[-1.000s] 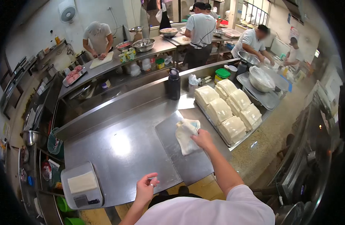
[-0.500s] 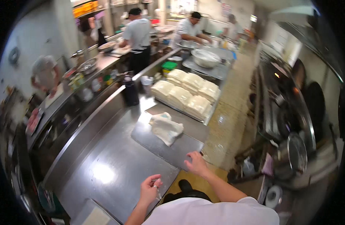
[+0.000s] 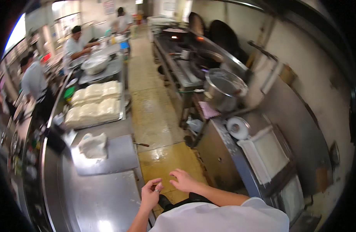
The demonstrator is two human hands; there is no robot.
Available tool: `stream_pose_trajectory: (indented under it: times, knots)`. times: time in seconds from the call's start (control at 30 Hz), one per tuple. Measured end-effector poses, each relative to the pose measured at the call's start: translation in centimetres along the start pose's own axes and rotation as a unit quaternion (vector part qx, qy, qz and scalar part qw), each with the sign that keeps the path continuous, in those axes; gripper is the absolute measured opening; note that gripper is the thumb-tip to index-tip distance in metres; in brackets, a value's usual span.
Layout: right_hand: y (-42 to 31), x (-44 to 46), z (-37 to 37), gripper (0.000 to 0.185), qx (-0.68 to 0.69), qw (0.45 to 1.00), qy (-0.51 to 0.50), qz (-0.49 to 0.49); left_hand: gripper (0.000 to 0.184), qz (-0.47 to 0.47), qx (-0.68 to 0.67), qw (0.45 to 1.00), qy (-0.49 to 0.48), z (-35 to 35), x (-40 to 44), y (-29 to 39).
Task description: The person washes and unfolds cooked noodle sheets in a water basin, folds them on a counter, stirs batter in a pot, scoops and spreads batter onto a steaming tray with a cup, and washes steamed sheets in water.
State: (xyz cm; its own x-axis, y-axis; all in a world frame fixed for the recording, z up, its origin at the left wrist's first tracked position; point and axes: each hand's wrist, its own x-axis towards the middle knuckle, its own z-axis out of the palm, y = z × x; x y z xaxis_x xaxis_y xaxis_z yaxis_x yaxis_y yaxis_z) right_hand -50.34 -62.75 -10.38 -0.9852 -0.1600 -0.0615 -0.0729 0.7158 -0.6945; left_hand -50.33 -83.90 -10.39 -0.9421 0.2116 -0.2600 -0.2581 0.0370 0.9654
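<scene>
My left hand [image 3: 150, 193], with a ring on one finger, hovers by the right edge of the steel table [image 3: 96, 193]. Its fingers are loosely curved and hold nothing. My right hand [image 3: 182, 181] is in the air over the floor, close beside the left, fingers apart with nothing in them. Nearest ahead of them is a flat metal sheet [image 3: 122, 154] on the table, with a crumpled white cloth or bag [image 3: 93, 145] lying on it. A thin tool with a dark handle [image 3: 142, 144] sticks out past the table edge.
Behind the sheet stands a tray of stacked white slabs [image 3: 94, 103]. A yellowish floor aisle [image 3: 147, 106] runs forward. On the right are a large metal pot [image 3: 225, 87], a white roll [image 3: 238, 128], a white-lined tray [image 3: 265, 152] and stoves [image 3: 178, 65]. Several people work farther back.
My view has turned to the right, so the steel table sits farther left and the right-hand counter shows more fully. My hands have come closer together, both still empty.
</scene>
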Motion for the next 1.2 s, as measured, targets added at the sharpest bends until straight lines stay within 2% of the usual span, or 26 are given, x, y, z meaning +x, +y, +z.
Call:
stream_pose_trajectory:
  times: [0.23, 0.4, 0.53, 0.67, 0.77, 0.87, 0.9, 1.0, 1.03, 1.1, 1.2]
  knots:
    - [3.9, -8.1, -4.3, 0.038, 0.027, 0.993, 0.085, 0.078, 0.024, -0.003, 0.062, 0.988, -0.142, 8.4, 0.2, 1.4]
    - [7.9, -16.3, -7.5, 0.036, 0.039, 0.977, 0.146, 0.149, 0.025, 0.011, 0.088, 0.966, -0.241, 17.0, -0.4, 0.4]
    - [12.2, -24.0, -9.3, 0.036, 0.048, 0.954, 0.21, 0.21, 0.026, 0.01, 0.119, 0.936, -0.33, 25.0, -2.8, 0.5]
    - [15.6, -31.7, -10.4, 0.034, 0.025, 0.917, 0.295, 0.267, 0.028, 0.019, 0.144, 0.895, -0.423, 32.5, -4.7, -2.2]
    - [17.3, -37.2, -11.4, 0.031, 0.042, 0.898, 0.341, 0.273, 0.029, 0.007, 0.19, 0.863, -0.469, 37.8, -7.5, -1.7]
    - [19.3, -42.0, -11.8, 0.03, 0.053, 0.874, 0.369, 0.31, 0.03, 0.023, 0.173, 0.843, -0.509, 42.8, -9.8, -2.9]
    - [19.2, -43.4, -12.7, 0.031, 0.082, 0.869, 0.351, 0.34, 0.03, 0.032, 0.155, 0.838, -0.522, 44.2, -10.5, -3.6]
    - [20.8, -47.6, -14.0, 0.031, 0.08, 0.847, 0.384, 0.36, 0.031, 0.019, 0.187, 0.813, -0.551, 48.1, -12.1, -4.2]
    - [22.5, -48.8, -14.0, 0.033, 0.032, 0.836, 0.42, 0.352, 0.03, 0.018, 0.197, 0.805, -0.559, 49.1, -12.4, -4.3]
    - [25.4, -52.0, -15.2, 0.038, 0.01, 0.785, 0.473, 0.4, 0.027, 0.015, 0.215, 0.791, -0.573, 51.0, -12.9, -4.5]
    - [29.6, -56.5, -18.1, 0.045, -0.102, 0.705, 0.479, 0.513, 0.028, 0.024, 0.245, 0.776, -0.58, 53.6, -12.6, -4.3]
